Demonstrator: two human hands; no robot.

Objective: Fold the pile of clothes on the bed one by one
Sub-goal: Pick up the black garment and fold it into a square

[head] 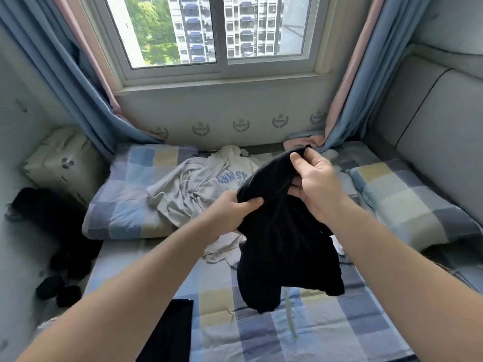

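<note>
From my feed I see both hands raised over the bed (264, 327), and both have hold of one black garment (285, 246). My left hand (230, 212) has its fingers (252, 205) curled tight into a bunch of the cloth at the garment's left edge, the knuckles turned up toward the camera. My right hand (317, 184) is higher and to the right. Its thumb (296, 159) presses down on the top fold of the cloth, and the other fingers wrap in from underneath, so the fabric is clamped between them. I cannot tell how much cloth lies inside that palm, since the garment covers it.

The black garment hangs from the two grips in loose folds. Its lower end dangles just above the checked sheet, clear of the rest of the pile. Behind it, a pale grey sweatshirt (201, 186) with blue lettering lies crumpled on the bed, partly over the checked pillow (125, 197) on the left. A second checked pillow (410, 205) lies at the right, against the padded headboard (439, 121). A flat, dark folded piece (170, 333) sits on the sheet near the bottom edge, under my left forearm. Dark bundles (52, 231) lie on the floor beside the bed at the left. Blue curtains (65, 74) frame the window (209, 32) beyond.
</note>
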